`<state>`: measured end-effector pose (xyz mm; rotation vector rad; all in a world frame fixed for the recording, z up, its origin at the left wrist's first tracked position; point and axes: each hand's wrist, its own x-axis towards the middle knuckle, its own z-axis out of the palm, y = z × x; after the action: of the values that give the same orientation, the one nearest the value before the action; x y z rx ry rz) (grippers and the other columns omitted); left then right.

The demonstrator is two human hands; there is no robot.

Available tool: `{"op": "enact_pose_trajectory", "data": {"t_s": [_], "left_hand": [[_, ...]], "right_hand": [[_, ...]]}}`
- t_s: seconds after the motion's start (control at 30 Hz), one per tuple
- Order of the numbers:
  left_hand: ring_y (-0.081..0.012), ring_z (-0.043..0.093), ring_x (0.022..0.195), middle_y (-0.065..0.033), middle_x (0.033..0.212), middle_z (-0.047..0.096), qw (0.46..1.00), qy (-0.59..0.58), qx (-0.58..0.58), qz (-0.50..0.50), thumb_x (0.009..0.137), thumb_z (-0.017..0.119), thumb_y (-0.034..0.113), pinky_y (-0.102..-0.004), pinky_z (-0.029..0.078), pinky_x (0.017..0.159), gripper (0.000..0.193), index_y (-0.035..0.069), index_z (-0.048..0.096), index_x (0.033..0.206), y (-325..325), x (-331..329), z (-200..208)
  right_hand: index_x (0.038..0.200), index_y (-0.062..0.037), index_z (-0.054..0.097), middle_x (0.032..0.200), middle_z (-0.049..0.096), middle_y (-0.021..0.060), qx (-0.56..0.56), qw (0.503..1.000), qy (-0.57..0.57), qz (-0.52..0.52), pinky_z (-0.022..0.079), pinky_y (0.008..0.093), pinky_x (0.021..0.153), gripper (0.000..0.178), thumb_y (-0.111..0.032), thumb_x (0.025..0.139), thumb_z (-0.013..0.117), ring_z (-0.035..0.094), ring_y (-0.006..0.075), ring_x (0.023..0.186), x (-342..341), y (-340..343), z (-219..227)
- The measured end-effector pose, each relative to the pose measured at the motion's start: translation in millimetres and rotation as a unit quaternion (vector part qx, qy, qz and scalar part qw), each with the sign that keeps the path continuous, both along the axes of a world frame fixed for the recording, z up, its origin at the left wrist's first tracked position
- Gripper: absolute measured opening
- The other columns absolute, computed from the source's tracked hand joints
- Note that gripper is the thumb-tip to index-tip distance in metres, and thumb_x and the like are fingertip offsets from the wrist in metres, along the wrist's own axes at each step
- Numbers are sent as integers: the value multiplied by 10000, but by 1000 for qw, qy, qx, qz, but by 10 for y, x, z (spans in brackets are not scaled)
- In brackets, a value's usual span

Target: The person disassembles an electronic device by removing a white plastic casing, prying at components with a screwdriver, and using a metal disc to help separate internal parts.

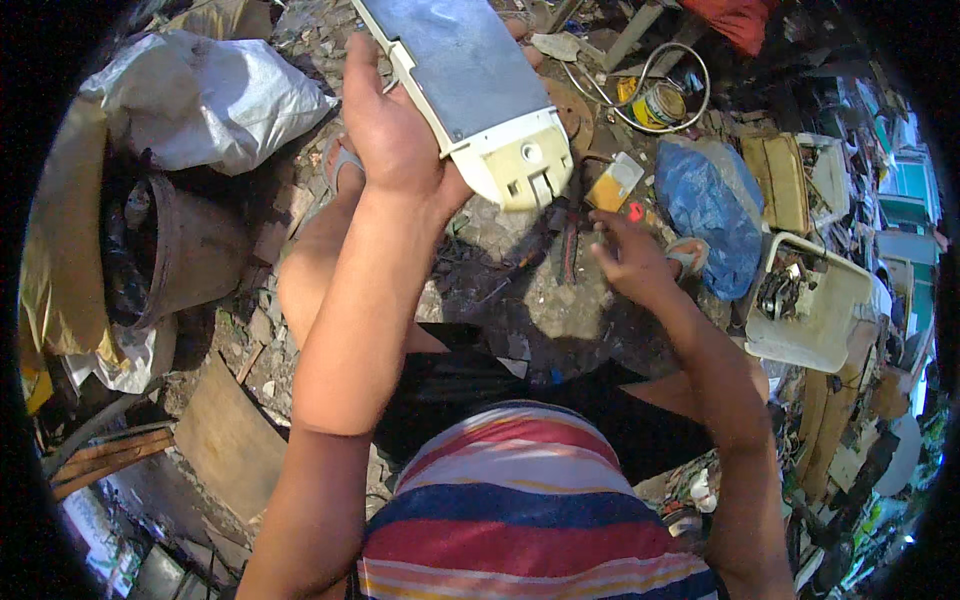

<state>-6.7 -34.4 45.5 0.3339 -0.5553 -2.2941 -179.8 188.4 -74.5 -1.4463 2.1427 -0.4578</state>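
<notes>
At upper centre, I see the left hand [395, 145] clamped around the cream casing [515, 170] — grey panel [470, 80] seated, so work looks early, mostly left to do. Right of centre, the right hand's [635, 262] fingers sit loosely parted — apparently empty.

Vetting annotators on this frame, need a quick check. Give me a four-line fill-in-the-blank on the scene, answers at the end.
1. The cream casing with a grey-blue panel is held in the person's ____ hand.
2. The large crumpled plastic bag nearest the right hand is coloured ____.
3. The open cream tub with scrap inside sits toward the picture's ____ edge.
4. The shirt is patterned with ____.

Missing words: left; blue; right; stripes.
</notes>
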Motion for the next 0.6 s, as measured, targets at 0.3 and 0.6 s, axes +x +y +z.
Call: {"op": "enact_pose_trajectory", "data": {"t_s": [0.3, 0.6], "left_hand": [[-402, 464, 1217, -224, 1422, 355, 992, 127, 19, -9, 900, 205, 641, -528, 376, 1011, 801, 45, 268, 1432, -228, 376, -56], [-364, 540, 1119, -190, 1400, 397, 998, 49, 26, -28, 863, 255, 703, -521, 438, 941, 851, 73, 282, 1435, -467, 307, -162]], "right_hand": [[1095, -55, 587, 1053, 559, 174, 69, 930, 190, 309, 395, 470, 941, 292, -151, 836, 489, 519, 335, 1056, 605, -141, -2206], [1263, -197, 538, 1387, 413, 106, 180, 869, 261, 380, 309, 459, 1011, 373, -203, 921, 389, 391, 284, 1257, 759, -695, -3120]]}}
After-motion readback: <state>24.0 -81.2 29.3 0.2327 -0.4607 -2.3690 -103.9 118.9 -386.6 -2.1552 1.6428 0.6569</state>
